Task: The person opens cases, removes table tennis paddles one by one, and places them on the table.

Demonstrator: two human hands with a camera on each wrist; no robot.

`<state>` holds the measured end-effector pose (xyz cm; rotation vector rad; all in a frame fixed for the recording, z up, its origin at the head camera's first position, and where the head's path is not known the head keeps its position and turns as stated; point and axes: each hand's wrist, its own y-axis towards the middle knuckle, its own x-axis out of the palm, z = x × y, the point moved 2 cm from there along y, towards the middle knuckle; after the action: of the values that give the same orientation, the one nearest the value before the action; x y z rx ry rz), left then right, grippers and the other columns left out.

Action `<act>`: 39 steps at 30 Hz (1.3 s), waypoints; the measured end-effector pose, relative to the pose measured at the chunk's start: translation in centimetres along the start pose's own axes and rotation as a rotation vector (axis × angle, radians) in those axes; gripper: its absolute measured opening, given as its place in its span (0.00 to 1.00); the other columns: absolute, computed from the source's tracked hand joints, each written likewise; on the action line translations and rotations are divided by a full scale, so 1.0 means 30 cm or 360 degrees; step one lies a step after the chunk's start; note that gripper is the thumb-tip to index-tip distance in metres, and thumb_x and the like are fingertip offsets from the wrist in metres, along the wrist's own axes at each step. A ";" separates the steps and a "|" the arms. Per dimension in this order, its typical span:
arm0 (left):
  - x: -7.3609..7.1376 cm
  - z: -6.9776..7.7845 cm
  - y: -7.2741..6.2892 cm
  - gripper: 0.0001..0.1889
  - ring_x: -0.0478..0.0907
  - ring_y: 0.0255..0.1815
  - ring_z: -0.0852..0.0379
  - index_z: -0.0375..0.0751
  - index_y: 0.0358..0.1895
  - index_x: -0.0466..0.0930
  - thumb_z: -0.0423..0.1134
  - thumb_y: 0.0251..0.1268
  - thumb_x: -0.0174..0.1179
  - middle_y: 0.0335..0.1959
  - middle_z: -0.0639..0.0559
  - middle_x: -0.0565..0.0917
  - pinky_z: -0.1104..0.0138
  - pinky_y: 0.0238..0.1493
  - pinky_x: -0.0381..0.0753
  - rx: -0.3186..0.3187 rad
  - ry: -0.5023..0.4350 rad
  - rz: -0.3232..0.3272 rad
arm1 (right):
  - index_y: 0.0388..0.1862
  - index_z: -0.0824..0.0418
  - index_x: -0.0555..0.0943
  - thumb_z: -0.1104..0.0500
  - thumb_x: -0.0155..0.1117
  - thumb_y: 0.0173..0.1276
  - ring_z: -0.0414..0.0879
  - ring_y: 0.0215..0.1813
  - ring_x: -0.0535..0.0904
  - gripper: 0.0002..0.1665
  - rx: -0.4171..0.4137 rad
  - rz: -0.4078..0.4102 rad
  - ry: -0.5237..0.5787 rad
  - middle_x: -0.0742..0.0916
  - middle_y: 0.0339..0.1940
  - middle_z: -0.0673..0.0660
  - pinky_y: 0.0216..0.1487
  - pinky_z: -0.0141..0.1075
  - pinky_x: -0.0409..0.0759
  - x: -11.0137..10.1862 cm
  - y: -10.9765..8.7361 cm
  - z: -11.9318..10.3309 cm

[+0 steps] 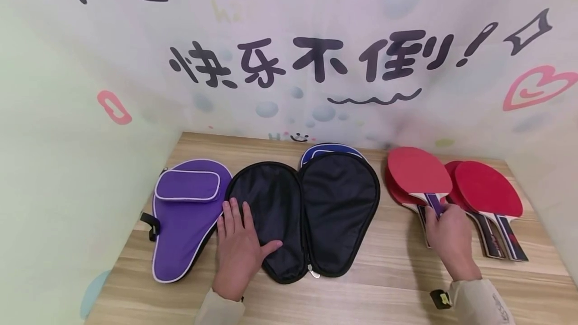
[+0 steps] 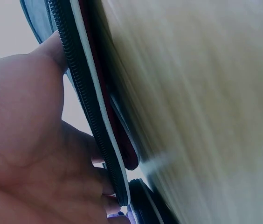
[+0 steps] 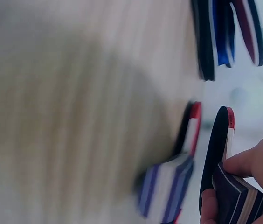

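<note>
My left hand, fingers straight and thumb spread, rests on the left half of an unzipped case that lies spread with its black lining up. In the left wrist view the zipped edge of the case runs beside the palm. My right hand grips the handle of a red table tennis paddle, its fingers curled round it. The right wrist view has this paddle's handle tilted up above another paddle. That lower paddle is mostly hidden from the head view.
Two more red paddles overlap at the right, the front one covering much of the other. A purple paddle case with a pocket lies at the left. Behind the spread case a blue case shows its top edge. A printed cloth hangs behind the table.
</note>
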<state>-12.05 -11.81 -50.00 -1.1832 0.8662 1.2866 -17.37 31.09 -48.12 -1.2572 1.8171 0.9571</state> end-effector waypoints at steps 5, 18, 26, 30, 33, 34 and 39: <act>0.002 0.005 0.000 0.65 0.31 0.86 0.33 0.31 0.82 0.45 0.75 0.55 0.62 0.84 0.29 0.38 0.41 0.84 0.41 0.0001 0.0010 0.0006 | 0.25 0.70 0.78 0.59 0.58 0.75 0.47 0.15 0.66 0.19 -0.0050 0.0030 -0.0015 0.74 0.10 0.56 0.15 0.37 0.59 0.010 -0.012 0.039; -0.039 -0.012 -0.002 0.61 0.31 0.85 0.30 0.31 0.82 0.47 0.72 0.58 0.63 0.84 0.30 0.38 0.34 0.80 0.41 0.0032 -0.0176 0.0192 | 0.35 0.77 0.77 0.59 0.62 0.70 0.60 0.25 0.73 0.17 -0.0077 -0.0127 -0.0165 0.78 0.23 0.69 0.23 0.47 0.70 0.007 -0.031 0.054; -0.089 -0.050 -0.015 0.58 0.28 0.84 0.29 0.33 0.82 0.42 0.68 0.65 0.60 0.85 0.34 0.36 0.30 0.78 0.38 -0.0073 -0.0279 0.0313 | 0.54 0.89 0.65 0.55 0.58 0.72 0.83 0.51 0.66 0.34 -0.0007 -0.0212 -0.0293 0.71 0.49 0.88 0.49 0.69 0.67 -0.014 -0.021 0.004; -0.085 -0.079 -0.027 0.58 0.27 0.84 0.29 0.31 0.82 0.41 0.68 0.67 0.59 0.85 0.33 0.35 0.30 0.78 0.36 -0.0132 -0.0246 0.0260 | 0.55 0.88 0.66 0.57 0.58 0.71 0.81 0.54 0.65 0.33 -0.0079 -0.0169 -0.0264 0.71 0.51 0.88 0.53 0.68 0.64 -0.006 -0.010 -0.025; -0.076 -0.091 -0.029 0.57 0.27 0.84 0.30 0.30 0.82 0.42 0.68 0.67 0.58 0.85 0.34 0.34 0.31 0.79 0.36 -0.0143 -0.0232 0.0243 | 0.58 0.86 0.68 0.60 0.59 0.72 0.77 0.57 0.66 0.29 -0.0217 -0.0107 -0.0101 0.73 0.55 0.85 0.56 0.68 0.66 0.006 0.000 -0.064; -0.074 -0.093 -0.029 0.56 0.28 0.85 0.30 0.30 0.82 0.43 0.68 0.67 0.58 0.85 0.35 0.34 0.31 0.78 0.36 -0.0143 -0.0234 0.0247 | 0.60 0.85 0.69 0.60 0.58 0.74 0.76 0.58 0.68 0.29 -0.0260 -0.0120 -0.0014 0.74 0.56 0.83 0.57 0.67 0.69 0.011 0.005 -0.082; -0.068 -0.096 -0.026 0.52 0.28 0.85 0.30 0.29 0.80 0.51 0.68 0.69 0.56 0.85 0.35 0.33 0.30 0.78 0.36 -0.0145 -0.0252 0.0274 | 0.70 0.75 0.69 0.58 0.56 0.79 0.68 0.60 0.79 0.28 -0.0419 -0.0356 0.0352 0.79 0.62 0.75 0.59 0.63 0.78 0.036 0.025 -0.168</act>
<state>-11.15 -14.99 -48.55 -1.0786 0.8136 1.5520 -19.10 26.43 -46.55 -1.7493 1.7045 0.9853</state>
